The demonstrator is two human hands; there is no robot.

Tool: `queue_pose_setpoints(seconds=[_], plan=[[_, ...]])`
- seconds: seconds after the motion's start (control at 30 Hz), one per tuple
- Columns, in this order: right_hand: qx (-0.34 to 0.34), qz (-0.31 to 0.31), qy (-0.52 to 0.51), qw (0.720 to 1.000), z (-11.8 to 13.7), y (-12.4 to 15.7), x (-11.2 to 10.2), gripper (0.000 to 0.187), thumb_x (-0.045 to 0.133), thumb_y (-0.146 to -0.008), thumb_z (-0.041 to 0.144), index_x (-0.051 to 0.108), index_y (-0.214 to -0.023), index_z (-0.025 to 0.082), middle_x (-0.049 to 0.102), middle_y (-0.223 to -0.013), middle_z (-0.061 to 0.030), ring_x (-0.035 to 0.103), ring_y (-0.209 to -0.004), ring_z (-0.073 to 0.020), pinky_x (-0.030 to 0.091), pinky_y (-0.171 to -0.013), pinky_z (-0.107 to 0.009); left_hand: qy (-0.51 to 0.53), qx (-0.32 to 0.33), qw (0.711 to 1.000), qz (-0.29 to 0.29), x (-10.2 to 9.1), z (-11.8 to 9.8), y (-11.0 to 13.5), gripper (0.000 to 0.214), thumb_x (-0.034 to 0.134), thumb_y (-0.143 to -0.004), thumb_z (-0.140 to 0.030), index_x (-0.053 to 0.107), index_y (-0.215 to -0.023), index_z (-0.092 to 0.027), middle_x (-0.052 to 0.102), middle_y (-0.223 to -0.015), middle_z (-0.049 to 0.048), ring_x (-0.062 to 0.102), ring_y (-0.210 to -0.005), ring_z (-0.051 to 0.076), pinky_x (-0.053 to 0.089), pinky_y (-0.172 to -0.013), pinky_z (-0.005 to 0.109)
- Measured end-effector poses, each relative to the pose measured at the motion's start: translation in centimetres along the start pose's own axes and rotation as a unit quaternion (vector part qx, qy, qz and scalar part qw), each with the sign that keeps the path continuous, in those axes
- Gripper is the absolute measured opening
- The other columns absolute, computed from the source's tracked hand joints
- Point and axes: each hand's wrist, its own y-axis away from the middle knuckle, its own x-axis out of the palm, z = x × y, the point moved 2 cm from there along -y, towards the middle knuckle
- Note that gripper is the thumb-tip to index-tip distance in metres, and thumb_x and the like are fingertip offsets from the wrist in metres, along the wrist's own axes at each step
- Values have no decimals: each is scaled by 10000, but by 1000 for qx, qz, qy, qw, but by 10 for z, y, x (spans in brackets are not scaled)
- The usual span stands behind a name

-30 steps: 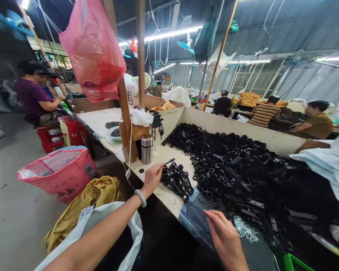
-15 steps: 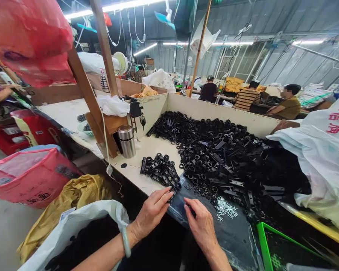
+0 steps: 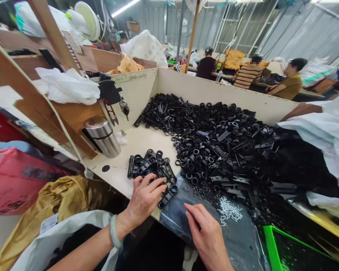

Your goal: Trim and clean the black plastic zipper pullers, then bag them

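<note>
My left hand [image 3: 145, 195] reaches over a small heap of black plastic link-like parts [image 3: 147, 162] at the table's near edge. Its fingers are apart, and I see nothing gripped in them; the fingertips look to be at the parts. Just right of them lies one black part with round ends [image 3: 168, 196], partly on the dark mat [image 3: 175, 222]. Above that mat is my right hand [image 3: 207, 231], fingers loosely bent, a gap between thumb and forefinger, nothing visible in it. Silver pins or screws [image 3: 230, 210] and tiny black pieces [image 3: 203, 192] lie beyond it.
A large mound of black parts [image 3: 214, 143] fills the table's back and right. A steel flask [image 3: 103, 137] stands at left beside a wooden post. A green-rimmed tray [image 3: 272, 248] is at lower right, a white sack [image 3: 90, 216] at lower left. Co-workers sit beyond the partition.
My left hand has moved left onto the small heap, its fingers spreading, and the single part beside it now shows. My right hand stays near the mat. The view has tilted down and come closer.
</note>
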Motion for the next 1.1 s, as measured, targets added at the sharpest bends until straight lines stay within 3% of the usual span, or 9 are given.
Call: queue_pose_setpoints(seconds=[0.13,0.27,0.37,0.5,0.6,0.7,0.87,1.1], plan=[[10,-30,33,999,-14,19,-33,248,500,-1044,286,694,-1190,235,744,-998,-57,744,-876,-171,585,-770,-225,9,-16,1000,-20,-5,-2,-1,222,622,-953,-140,737,-1072,-288,763,-1197,7,589,-1117,286,359,-957,465],[34,-36,56,997,-31,32,-63,218,540,-1026,312,702,-1155,245,750,-1001,-49,749,-868,-167,586,-780,-214,39,-76,996,-23,-12,-25,7,135,616,-968,-206,730,-1034,-234,741,-1014,52,617,-959,257,416,-845,410],[48,-31,53,997,-40,23,-71,176,547,-1022,314,700,-1082,253,741,-957,-37,731,-834,-167,578,-753,-226,70,-110,991,-38,-17,-45,14,116,605,-970,-206,717,-979,-235,715,-921,41,627,-899,241,437,-800,388],[37,2,49,998,-47,-1,-61,169,523,-1032,311,682,-1012,256,710,-930,-32,700,-844,-180,557,-749,-263,169,-113,978,-35,-17,-65,22,148,564,-985,-147,676,-993,-244,693,-861,18,619,-801,193,489,-750,327],[25,20,70,997,-50,-16,-49,201,479,-1051,302,670,-1007,256,687,-946,-34,679,-862,-190,534,-762,-294,222,-78,971,25,-7,-79,22,182,525,-1001,-120,651,-1037,-246,681,-854,8,611,-768,176,500,-736,307],[27,20,107,994,-54,-25,-39,227,451,-1060,302,664,-998,250,667,-932,-39,652,-850,-202,510,-762,-322,163,-39,983,74,10,-89,10,199,499,-1006,-112,654,-1028,-235,644,-840,14,577,-763,196,471,-722,339],[29,20,162,986,-59,-37,-25,250,457,-1057,331,661,-949,233,649,-892,-51,615,-827,-227,475,-749,-355,26,-36,995,87,41,-95,-28,110,588,-972,-185,646,-887,-224,593,-816,21,530,-795,242,409,-718,392],[36,22,139,989,-58,-29,-23,254,456,-1057,331,643,-909,242,645,-866,-38,624,-789,-205,472,-707,-319,-1,-62,989,137,65,-97,-44,127,587,-960,-166,619,-850,-223,598,-880,30,526,-861,262,382,-766,422]])
